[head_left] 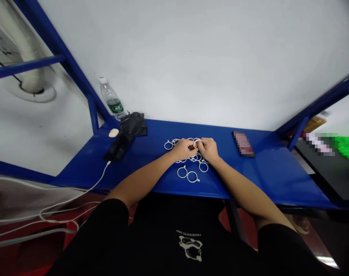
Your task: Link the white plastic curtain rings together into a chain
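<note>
My right hand (209, 148) is closed in a pinch on a thin white ring (196, 140), held just above the table. My left hand (183, 149) is closed close beside it, its fingertips near the ring. A small dark brown patch shows between the hands, too small to make out. Several more white rings, each with a small tab like a curtain ring, lie around and under the hands. One ring (168, 148) lies left of my left hand, and another ring (193, 181) lies nearer the table's front edge. My hands partly hide the pile.
The blue table (157, 180) meets a white wall (197, 69). At left are a water bottle (114, 103), black cloth or plastic (134, 124), a black object (119, 147) with a white cable (101, 177), and a pale round object (113, 133). A phone (243, 144) lies right.
</note>
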Motion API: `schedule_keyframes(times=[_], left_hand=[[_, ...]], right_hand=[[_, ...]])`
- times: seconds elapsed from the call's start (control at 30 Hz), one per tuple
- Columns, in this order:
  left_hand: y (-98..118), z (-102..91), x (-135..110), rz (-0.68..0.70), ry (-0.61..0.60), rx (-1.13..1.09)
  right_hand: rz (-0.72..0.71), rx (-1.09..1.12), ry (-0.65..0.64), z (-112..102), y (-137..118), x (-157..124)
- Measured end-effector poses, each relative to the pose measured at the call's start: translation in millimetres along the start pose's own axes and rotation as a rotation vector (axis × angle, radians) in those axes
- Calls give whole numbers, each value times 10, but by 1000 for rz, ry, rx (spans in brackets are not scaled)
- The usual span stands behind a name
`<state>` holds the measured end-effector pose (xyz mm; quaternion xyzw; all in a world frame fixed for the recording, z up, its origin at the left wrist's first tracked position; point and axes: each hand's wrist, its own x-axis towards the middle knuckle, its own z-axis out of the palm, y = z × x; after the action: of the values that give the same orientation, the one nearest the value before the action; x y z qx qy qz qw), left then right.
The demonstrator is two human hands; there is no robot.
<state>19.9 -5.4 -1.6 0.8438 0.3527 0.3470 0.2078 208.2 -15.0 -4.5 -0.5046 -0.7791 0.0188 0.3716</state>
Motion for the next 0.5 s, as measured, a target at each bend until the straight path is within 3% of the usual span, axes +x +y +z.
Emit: schedule_keyframes(times=[0.23, 0.5], left_hand=[[-6, 42, 15, 9, 70, 269], [64, -1, -3, 83, 20, 243]], right_hand=[[-175, -3, -15, 10, 41, -11], [-284, 58, 6, -34, 96, -43]])
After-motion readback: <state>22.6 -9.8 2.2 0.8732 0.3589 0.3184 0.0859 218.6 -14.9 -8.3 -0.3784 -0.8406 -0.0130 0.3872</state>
